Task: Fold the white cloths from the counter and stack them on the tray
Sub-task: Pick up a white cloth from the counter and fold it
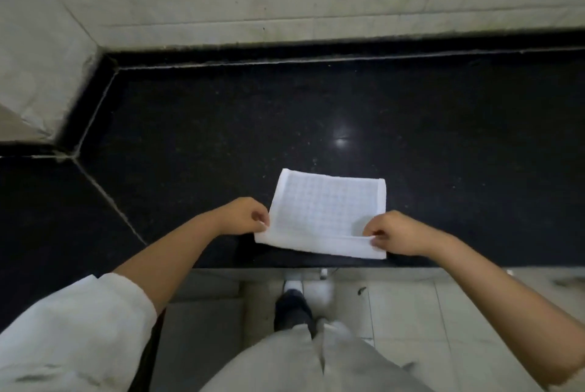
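At lower centre, your left hand [242, 217] and right hand [394, 235] each pinch a near corner of the white cloth [326, 211] lying on the black counter [443, 144]. Uneven lifting could skew the fold. No tray is visible.

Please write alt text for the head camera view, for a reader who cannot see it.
Two bare hands, left hand and right hand, pinch the near corners of a white cloth lying on a black counter. No tray is visible.

White sleeve [72, 328] pushed above the elbow, pale trousers [316, 363], dark shoe [292, 309].
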{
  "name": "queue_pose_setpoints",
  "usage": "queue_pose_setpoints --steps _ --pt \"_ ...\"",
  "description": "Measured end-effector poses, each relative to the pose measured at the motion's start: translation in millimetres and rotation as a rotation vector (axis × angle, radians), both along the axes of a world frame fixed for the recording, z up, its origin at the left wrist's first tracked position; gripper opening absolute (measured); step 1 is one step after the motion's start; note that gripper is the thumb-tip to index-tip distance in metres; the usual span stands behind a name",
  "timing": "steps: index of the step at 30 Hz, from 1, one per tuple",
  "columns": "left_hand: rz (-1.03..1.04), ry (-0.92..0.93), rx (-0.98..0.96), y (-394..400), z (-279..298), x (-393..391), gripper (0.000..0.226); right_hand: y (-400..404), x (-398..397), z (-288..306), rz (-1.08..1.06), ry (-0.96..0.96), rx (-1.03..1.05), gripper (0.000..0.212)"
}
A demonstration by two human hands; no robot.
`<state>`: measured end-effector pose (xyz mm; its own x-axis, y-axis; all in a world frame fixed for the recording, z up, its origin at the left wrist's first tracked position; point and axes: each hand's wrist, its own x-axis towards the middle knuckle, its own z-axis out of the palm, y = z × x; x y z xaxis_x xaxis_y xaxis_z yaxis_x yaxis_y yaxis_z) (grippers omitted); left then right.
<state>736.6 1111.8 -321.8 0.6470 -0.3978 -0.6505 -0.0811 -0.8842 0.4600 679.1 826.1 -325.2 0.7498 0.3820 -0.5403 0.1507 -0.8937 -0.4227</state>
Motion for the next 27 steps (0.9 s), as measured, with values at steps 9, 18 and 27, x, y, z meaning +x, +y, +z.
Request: queue_pose_setpoints --steps 9,18,27 --pt "0.024 -0.241 -0.085 -26 -18 62 0.024 -18 40 -7 -0.442 -0.097 -0.111 0.024" --pt "-0.107 -0.459 -0.003 -45 -46 84 0.023 -14 55 -31 -0.654 -0.296 -0.139 0.024" --pt "-0.225 -0.516 0.124 -46 -55 82 0.024 -19 63 -48 -0.502 -0.376 -0.115 0.023"
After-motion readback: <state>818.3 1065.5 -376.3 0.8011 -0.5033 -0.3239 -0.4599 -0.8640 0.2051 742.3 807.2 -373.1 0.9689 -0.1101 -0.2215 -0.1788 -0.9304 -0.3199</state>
